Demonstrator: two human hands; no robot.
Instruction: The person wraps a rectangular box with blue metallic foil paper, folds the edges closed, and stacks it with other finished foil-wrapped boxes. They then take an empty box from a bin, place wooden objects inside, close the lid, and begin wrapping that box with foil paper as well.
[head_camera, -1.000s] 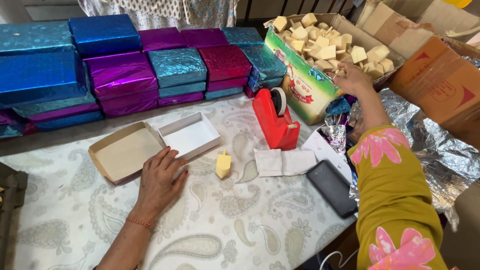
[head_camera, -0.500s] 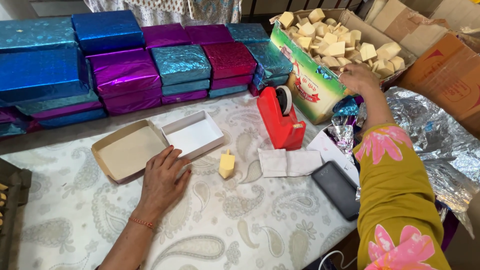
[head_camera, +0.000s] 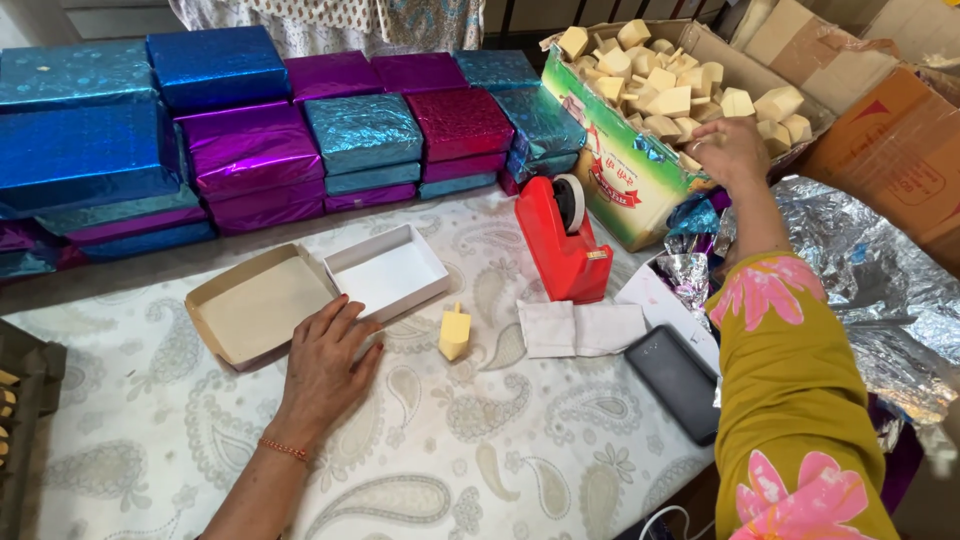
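Head view: left hand (head_camera: 325, 368) flat, fingers spread, holding nothing, touching white box half (head_camera: 386, 272), empty, beside empty tan lid (head_camera: 255, 305). Right hand (head_camera: 728, 150) reaching into far-right carton (head_camera: 625, 185) of pale blocks (head_camera: 668, 100); grip unclear. One yellow block (head_camera: 454, 334) stands near centre.

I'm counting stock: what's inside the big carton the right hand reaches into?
The carton holds many pale yellow wooden tops, heaped loosely. The right hand rests on them; lower layers are hidden.

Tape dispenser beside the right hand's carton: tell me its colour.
The plastic tape dispenser is bright red, holding a white tape roll; the head view shows it best.
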